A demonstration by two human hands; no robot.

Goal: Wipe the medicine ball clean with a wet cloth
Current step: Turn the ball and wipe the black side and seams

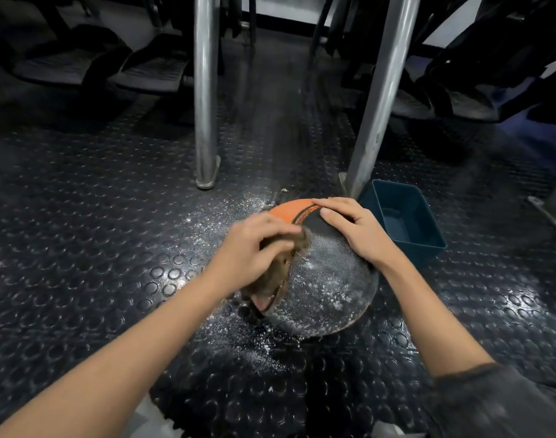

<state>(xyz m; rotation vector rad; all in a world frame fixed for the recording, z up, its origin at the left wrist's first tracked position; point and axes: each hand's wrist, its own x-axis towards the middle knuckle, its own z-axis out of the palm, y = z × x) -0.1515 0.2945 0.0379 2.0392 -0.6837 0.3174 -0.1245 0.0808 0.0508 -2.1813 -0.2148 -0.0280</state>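
Note:
A black and orange medicine ball (327, 286) sits on the studded rubber floor, its black face speckled with white powder. My left hand (254, 248) grips a brownish cloth (270, 279) against the ball's left side; the hand and cloth are motion-blurred. Flat on the ball's top right lies my right hand (355, 229), fingers spread toward the orange panel (289, 210).
A dark teal plastic tub (406, 222) stands just right of the ball. Two metal posts (205, 90) (377, 99) rise behind it, with black gym machine parts beyond. White powder is scattered on the floor (80, 248) around the ball.

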